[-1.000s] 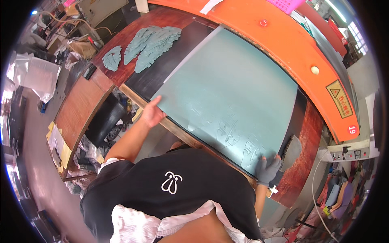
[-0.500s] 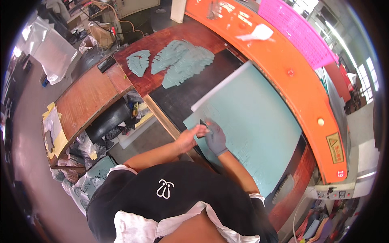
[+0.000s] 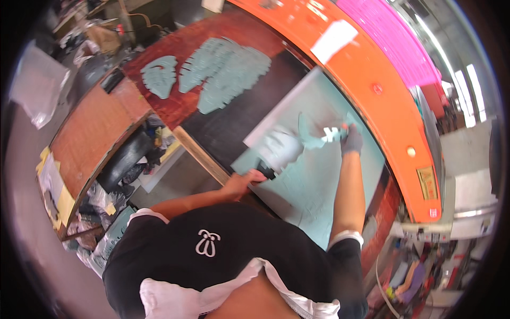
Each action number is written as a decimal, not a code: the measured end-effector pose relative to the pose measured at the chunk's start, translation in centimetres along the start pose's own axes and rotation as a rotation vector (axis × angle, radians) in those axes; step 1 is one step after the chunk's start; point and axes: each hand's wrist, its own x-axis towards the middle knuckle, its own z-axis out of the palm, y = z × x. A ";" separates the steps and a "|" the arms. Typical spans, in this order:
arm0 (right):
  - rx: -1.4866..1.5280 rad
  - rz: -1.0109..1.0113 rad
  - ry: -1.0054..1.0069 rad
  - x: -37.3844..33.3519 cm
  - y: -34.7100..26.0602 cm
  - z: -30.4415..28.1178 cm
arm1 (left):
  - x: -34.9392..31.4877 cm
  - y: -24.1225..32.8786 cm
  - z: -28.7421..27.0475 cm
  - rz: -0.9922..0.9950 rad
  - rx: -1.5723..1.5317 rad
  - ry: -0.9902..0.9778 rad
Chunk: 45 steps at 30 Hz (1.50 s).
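A pale blue-green sheet (image 3: 308, 196) lies on a black board (image 3: 223, 130) in front of me. My left hand (image 3: 241, 183), bare, is closed around a small black piece (image 3: 265, 170) at the sheet's near left edge. Just beyond it is a pale grey-blue piece with slits (image 3: 279, 149), blurred; whether the left hand holds it too I cannot tell. My right hand (image 3: 351, 142), in a grey glove, is at the sheet's far right, closed on a jagged blue-green strip (image 3: 319, 137) raised above the sheet. The glove hides the strip's end.
Slitted blue-green cut pieces (image 3: 223, 72) lie on the red-brown table (image 3: 141, 64) at the far left. Along the far side runs an orange machine beam (image 3: 366, 80), with a pink basket (image 3: 396, 40) behind. A wooden side table (image 3: 93, 130) stands left.
My hands, together before, are now apart. The right hand has moved far and right, and now holds the jagged strip. The slitted grey-blue piece now shows near the left hand. The view has shifted slightly.
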 end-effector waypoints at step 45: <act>0.163 -0.231 0.060 2.6 -4.1 -11.2 | -1.9 -3.7 6.8 0.005 -0.254 -0.128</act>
